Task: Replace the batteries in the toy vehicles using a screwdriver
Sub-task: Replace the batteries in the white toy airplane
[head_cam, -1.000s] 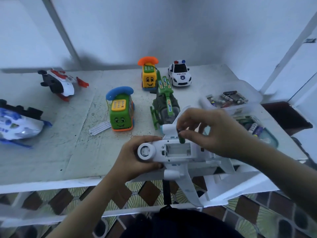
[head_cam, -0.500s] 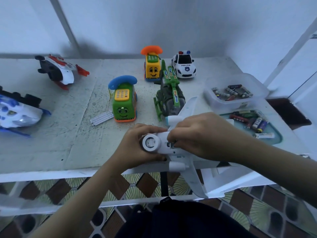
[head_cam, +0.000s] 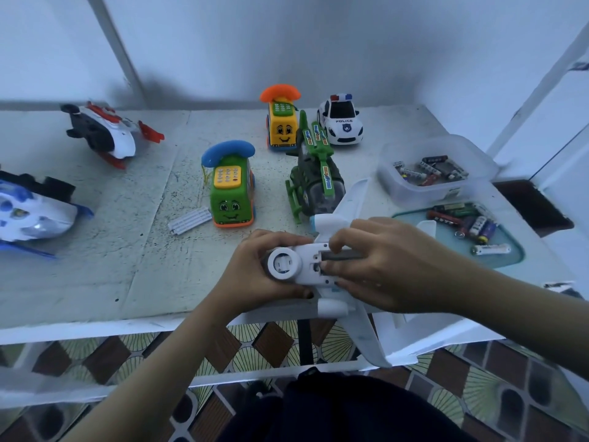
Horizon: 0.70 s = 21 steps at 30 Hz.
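Left hand (head_cam: 255, 272) and right hand (head_cam: 392, 269) bare; forearms (head_cam: 149, 371) uncovered; dark navy garment (head_cam: 344, 409) at the lap

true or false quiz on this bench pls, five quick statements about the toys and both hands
1. The left hand grips the white toy plane. True.
2. The police car lies on its side. False: it stands on its wheels.
3. The clear tub holds batteries. True.
4. The green phone toy has an orange handset. False: its handset is blue; the orange one tops the yellow phone toy.
5. The right hand rests idle on the table. False: it pinches a dark battery at the plane's open bay.
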Available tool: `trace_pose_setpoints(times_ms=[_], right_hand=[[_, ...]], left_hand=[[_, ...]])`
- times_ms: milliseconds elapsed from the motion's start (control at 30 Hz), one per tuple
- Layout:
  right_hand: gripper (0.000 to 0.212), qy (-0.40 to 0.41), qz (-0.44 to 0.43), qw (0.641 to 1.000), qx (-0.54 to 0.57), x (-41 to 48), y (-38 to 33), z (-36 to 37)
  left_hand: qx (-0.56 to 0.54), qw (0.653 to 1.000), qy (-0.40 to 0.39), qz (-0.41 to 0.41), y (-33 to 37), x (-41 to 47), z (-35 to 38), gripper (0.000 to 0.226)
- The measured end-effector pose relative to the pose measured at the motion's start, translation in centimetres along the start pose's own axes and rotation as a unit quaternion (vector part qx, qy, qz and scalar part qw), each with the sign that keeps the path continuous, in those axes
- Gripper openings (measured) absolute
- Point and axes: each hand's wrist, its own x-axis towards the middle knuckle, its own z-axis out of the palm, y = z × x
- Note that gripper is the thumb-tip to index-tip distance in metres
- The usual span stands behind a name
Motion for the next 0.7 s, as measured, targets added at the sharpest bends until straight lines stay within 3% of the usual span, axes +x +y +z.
trace_pose_setpoints(times_ms=[700], right_hand=[[0.034, -0.006, 0.035, 0.999, -0.027, -0.4, -0.4, 0.3]], left_hand=[[-0.004, 1.0, -0.005, -0.019, 0.3, 0.0, -0.1, 0.067]])
